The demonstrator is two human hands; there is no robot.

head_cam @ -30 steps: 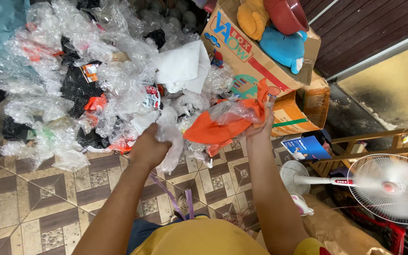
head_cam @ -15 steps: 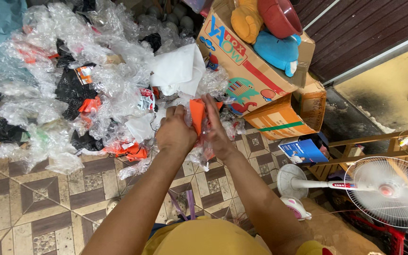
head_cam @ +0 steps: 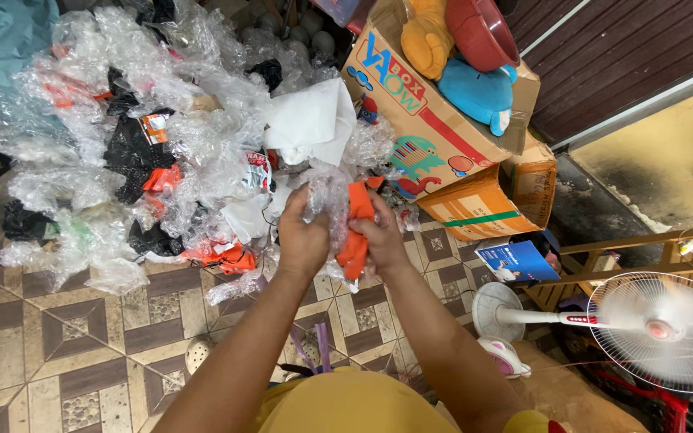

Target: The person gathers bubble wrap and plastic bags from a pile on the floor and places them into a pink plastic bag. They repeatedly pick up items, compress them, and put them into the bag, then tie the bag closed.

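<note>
Hands now together mid-frame: left hand (head_cam: 305, 236) and right hand (head_cam: 378, 232) both clenched on orange garment in clear bag (head_cam: 348, 228), formerly spread, now bunched.

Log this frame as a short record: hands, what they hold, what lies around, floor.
left hand: gripping crinkled clear plastic
right hand: clasping an orange packet, wrapped in the same plastic
hands: close together, above the floor
pile: clear bags with black and orange items, beyond the hands
boxes: cardboard, right of the pile, holding plush toys and a red bowl
fan: white, at far right
floor: brown patterned tiles
</note>
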